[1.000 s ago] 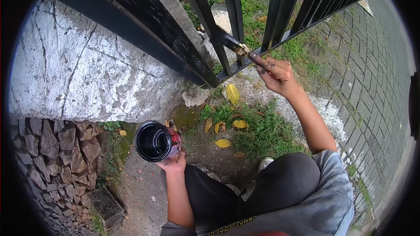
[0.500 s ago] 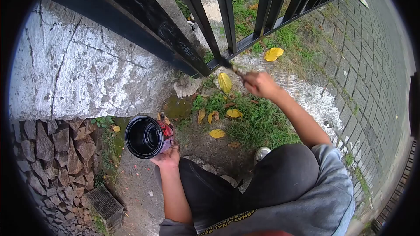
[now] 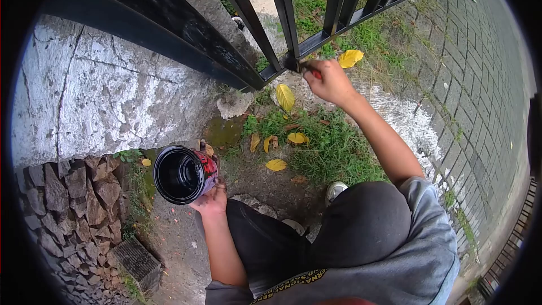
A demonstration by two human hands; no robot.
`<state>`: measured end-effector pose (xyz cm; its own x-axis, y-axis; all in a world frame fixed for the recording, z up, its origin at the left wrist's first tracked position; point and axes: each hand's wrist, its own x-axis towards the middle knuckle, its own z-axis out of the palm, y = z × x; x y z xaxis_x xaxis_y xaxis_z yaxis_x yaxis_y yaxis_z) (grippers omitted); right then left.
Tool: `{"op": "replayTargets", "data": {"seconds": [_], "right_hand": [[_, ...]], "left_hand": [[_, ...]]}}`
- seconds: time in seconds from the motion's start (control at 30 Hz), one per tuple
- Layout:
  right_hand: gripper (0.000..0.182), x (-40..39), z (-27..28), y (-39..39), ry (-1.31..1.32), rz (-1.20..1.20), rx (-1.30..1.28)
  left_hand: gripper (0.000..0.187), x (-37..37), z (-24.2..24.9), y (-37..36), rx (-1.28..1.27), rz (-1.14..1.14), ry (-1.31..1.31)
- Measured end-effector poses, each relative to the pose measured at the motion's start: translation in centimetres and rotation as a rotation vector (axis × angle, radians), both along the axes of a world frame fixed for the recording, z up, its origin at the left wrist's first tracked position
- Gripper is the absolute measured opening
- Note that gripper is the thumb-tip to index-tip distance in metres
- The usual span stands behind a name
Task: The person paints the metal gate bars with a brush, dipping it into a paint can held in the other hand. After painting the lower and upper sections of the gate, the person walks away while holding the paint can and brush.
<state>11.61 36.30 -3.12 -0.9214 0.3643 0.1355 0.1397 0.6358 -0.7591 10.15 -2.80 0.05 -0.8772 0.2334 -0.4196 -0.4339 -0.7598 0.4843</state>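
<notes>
My left hand (image 3: 212, 198) holds a paint can (image 3: 208, 171) from below and the side, its open top tilted toward me. Black paint coats the inside and the rim. In my right hand (image 3: 328, 82) is a paintbrush (image 3: 305, 66), its dark bristles against the bottom rail of the black metal gate (image 3: 316, 42), close to the foot of an upright bar. A bit of red shows between the fingers of that hand; most of the handle is hidden. Dark smudges mark the fingers of my left hand.
A white-smeared concrete block (image 3: 113, 101) stands left, above a stone wall (image 3: 73, 203). Yellow leaves (image 3: 285, 97) and grass (image 3: 327, 152) lie beneath the gate. Paving (image 3: 468, 79) stretches along the right. A ridged grey block (image 3: 135, 262) sits lower left.
My right hand has moved up and slightly left with the paintbrush, closer to the rail. The whole view has shifted slightly; the paint can stays in my left hand.
</notes>
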Motion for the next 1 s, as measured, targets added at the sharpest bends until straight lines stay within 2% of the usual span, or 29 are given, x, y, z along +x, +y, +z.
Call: {"op": "replayTargets", "data": {"seconds": [0.1,0.13,0.23,0.37,0.47,0.6,0.7,0.8,0.9,1.0], "right_hand": [[0.023,-1.6,-2.0,0.1,0.189,-0.083,-0.219],[0.024,-1.8,-3.0,0.1,0.052,-0.086,-0.177],[0.026,-0.6,-2.3,-0.8,-0.084,-0.164,-0.019],[0.027,-1.5,-0.1,-0.5,-0.028,-0.114,0.053],[0.027,-3.1,-1.9,-0.8,0.068,-0.17,-0.099],[0.025,-0.9,-1.8,-1.1,-0.187,0.032,0.164],[0.023,0.3,-0.8,-0.8,-0.17,0.124,0.25],[0.021,-1.0,-2.5,-0.5,-0.039,0.114,0.176],[0.021,-1.5,-4.2,0.4,0.031,-0.028,0.051],[0.024,-0.4,-3.1,0.8,-0.063,0.087,0.12]], "left_hand": [[0.076,0.0,0.2,0.0,-0.011,0.017,-0.04],[0.077,-0.1,-0.2,-0.2,-0.039,0.05,-0.046],[0.075,0.1,0.1,0.0,-0.013,0.031,0.001],[0.071,0.1,0.2,0.3,-0.006,0.007,-0.014],[0.071,-0.2,0.2,0.2,0.042,-0.016,-0.009],[0.072,0.0,0.1,-0.1,-0.09,0.051,-0.03],[0.074,-0.2,-0.5,-1.1,-0.058,0.027,0.003],[0.075,-0.7,-0.5,-0.8,0.071,0.016,-0.013],[0.076,-0.4,-0.2,-0.7,0.101,0.015,-0.021],[0.075,-0.2,-0.1,-0.6,0.046,0.016,-0.003]]}}
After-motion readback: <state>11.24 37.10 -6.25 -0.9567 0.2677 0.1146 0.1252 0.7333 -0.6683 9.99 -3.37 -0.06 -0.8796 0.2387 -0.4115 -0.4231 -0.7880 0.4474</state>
